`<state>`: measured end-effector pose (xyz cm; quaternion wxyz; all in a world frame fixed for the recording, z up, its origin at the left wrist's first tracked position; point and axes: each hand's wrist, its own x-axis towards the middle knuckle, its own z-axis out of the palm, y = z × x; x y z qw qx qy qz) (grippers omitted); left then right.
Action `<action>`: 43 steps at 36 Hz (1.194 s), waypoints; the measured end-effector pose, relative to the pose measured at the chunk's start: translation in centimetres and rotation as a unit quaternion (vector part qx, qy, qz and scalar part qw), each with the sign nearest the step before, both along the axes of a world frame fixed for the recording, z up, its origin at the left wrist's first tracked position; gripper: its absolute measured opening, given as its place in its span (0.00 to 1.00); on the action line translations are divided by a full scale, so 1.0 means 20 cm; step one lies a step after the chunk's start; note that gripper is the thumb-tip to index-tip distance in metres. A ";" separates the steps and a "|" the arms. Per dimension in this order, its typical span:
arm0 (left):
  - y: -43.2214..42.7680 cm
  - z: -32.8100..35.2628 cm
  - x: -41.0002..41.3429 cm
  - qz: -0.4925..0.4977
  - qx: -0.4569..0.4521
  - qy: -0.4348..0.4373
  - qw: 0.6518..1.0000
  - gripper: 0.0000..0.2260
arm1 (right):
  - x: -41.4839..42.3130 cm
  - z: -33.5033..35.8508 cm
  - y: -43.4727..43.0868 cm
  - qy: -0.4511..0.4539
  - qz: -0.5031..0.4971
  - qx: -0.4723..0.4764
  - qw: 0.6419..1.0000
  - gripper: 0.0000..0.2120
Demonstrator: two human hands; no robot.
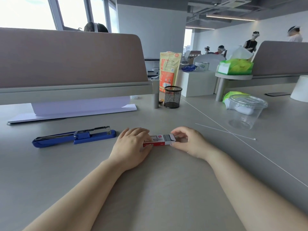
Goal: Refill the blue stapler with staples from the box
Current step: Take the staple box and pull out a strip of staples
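The blue stapler [75, 136] lies swung open flat on the grey desk [150, 189], its metal staple rail exposed on top. To its right rests a small red and white staple box [159, 140] lying on the desk. My left hand [131, 145] grips the box's left end. My right hand [186, 140] pinches the box's right end, where the inner tray sticks out a little and grey staples show. Both hands are about a hand's width right of the stapler.
A black mesh pen cup [172, 97] and an orange snack bag [168, 70] stand behind. A clear plastic cup with lid [245, 110] sits at right, a thin white stick [225, 131] near it. A white paper stack [80, 110] lies under the partition at left.
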<state>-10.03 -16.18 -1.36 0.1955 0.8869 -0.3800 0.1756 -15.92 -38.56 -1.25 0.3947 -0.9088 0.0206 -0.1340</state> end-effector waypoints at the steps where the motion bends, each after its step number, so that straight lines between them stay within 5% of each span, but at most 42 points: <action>1: 0.00 0.00 0.00 -0.004 -0.003 0.006 1.000 0.11 | 0.00 0.00 0.01 -0.006 0.001 -0.004 1.000 0.16; 10: -0.02 0.00 -0.01 -0.030 0.046 0.064 0.996 0.17 | 0.03 0.00 0.06 -0.058 0.007 -0.089 0.994 0.05; 43: -0.02 -0.01 0.01 -0.013 -0.015 0.095 0.995 0.12 | 0.07 0.04 0.11 0.015 -0.007 -0.134 0.991 0.07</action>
